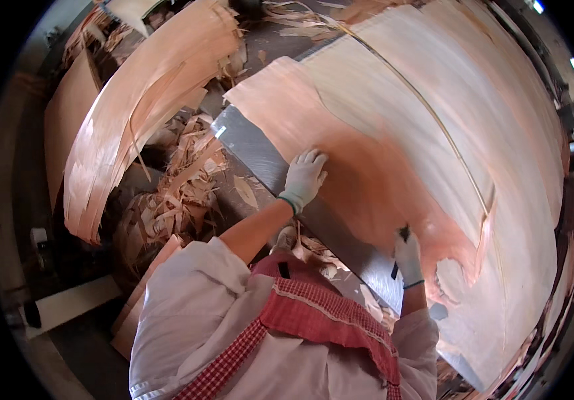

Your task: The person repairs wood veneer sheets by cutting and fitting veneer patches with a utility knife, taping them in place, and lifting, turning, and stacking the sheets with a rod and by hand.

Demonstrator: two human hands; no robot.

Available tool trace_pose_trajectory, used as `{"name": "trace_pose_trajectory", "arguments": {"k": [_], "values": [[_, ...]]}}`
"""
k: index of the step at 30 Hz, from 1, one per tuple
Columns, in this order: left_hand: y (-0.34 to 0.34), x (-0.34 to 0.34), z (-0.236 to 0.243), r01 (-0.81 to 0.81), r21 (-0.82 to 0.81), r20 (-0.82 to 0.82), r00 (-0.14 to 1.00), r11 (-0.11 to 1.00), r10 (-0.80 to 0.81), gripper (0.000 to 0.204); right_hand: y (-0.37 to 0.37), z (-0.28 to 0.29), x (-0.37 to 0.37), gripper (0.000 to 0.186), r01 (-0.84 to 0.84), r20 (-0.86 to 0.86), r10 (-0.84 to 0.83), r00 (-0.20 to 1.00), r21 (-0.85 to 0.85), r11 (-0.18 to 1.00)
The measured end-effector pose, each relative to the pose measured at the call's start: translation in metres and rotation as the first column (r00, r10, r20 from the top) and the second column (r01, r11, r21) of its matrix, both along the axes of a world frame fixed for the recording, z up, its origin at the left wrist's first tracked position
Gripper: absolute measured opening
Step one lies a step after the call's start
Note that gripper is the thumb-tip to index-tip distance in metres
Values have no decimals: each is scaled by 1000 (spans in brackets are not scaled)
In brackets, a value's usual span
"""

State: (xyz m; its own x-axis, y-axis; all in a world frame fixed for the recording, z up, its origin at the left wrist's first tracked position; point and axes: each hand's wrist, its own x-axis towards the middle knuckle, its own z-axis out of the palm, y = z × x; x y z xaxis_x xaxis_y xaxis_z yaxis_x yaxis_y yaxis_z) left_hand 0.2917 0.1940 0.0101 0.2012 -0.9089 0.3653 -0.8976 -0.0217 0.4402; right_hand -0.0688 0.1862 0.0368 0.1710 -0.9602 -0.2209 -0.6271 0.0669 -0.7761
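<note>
My left hand (305, 176), in a white glove with a green cuff, lies flat with its fingers stretched out on a reddish-brown wood veneer sheet (360, 173) near its left edge. To the right, my right hand (408, 259), gloved the same way, is closed round a slim black tool; its dark ends show above and below the fist, but its kind is hidden. That hand is by the veneer's near edge, above a grey metal tabletop (374, 263). The veneer's right end is torn and ragged. Paler veneer sheets (500, 167) spread beneath and beyond it.
A narrow veneer strip (427, 107) curves across the pale sheets. At the left stands a large curled stack of veneer (140, 93). Torn veneer scraps (174, 193) heap on the floor between that stack and the metal table. A board (147, 293) leans near my left side.
</note>
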Motion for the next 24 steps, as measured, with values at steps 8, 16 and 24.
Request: {"name": "trace_pose_trajectory", "arguments": {"k": [8,16,24], "values": [[-21,212,-34,-298,-46,10,954,954,299,31,-29,-10,129,24,-520,-658,331,676,-109,847],[-25,216,-47,-315,16,-187,931,949,312,52,-65,-23,449,22,-656,-628,446,637,-138,742],[-19,226,-49,-301,-84,-51,953,950,298,38,-52,-34,416,19,-652,-545,510,665,-92,752]]}}
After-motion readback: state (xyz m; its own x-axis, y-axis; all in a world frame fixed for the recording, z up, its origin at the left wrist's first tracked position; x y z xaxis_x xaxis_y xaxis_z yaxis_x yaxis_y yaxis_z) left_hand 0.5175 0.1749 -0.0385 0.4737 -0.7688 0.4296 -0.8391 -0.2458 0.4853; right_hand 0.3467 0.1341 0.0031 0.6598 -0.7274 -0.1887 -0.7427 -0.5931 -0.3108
